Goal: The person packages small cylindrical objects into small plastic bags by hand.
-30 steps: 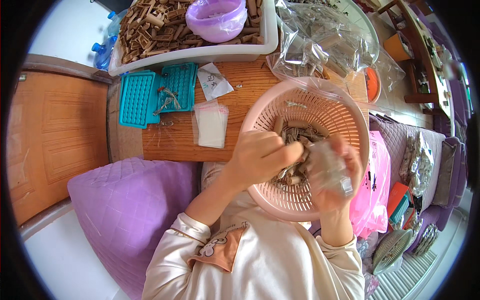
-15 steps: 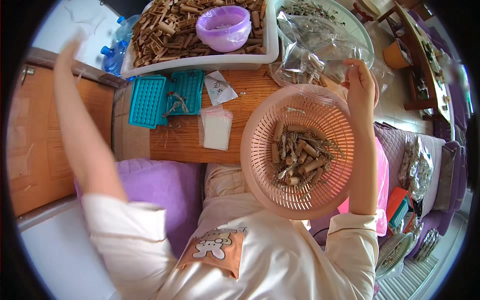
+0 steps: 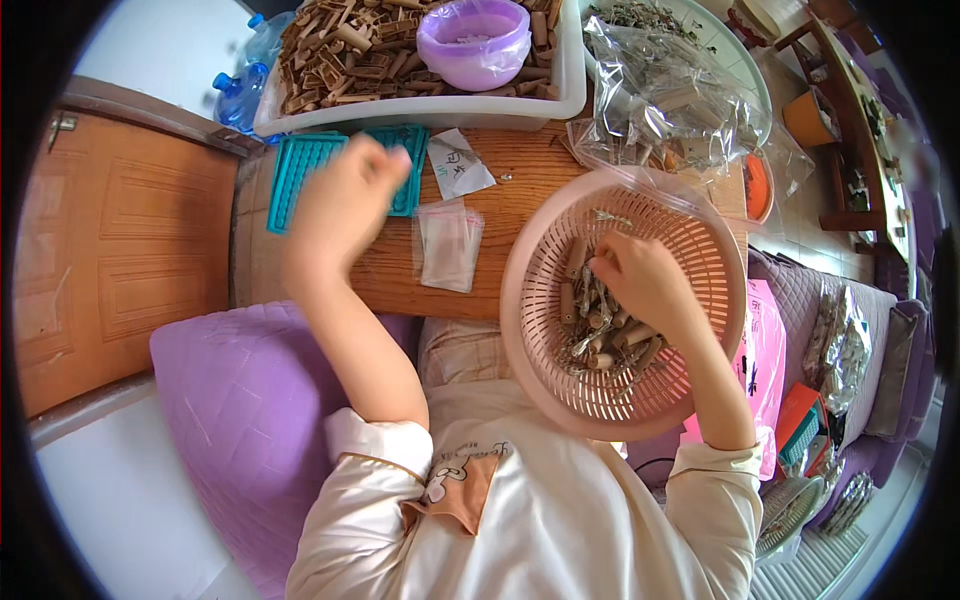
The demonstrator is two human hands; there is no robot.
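A pink slotted basket (image 3: 522, 290) stands tilted at the table's near edge, in front of my body. Short brown tubes (image 3: 600, 361) and thin dried sprigs are heaped inside it. Reaching in from the right, my right hand (image 3: 640, 282) has its fingers curled together at the heap; whatever is between them is hidden. Over the teal moulded trays (image 3: 300, 165) hangs my left hand (image 3: 350, 195), bent at the fingers but blurred by motion. Small clear bags (image 3: 450, 250) and a white paper slip (image 3: 460, 168) with handwriting lie between the trays and the basket.
Behind stands a white bin (image 3: 420, 115) full of brown split pieces, with a purple bowl (image 3: 475, 50) on them. Clear plastic bags (image 3: 670, 110) lie at a pale green tray at the back right. A purple cushioned seat (image 3: 260, 390) is at left, a pink bag (image 3: 762, 350) at right.
My left hand has swung from the far upper left to above the teal trays. My right hand has come down from over the basket's rim into the heap.
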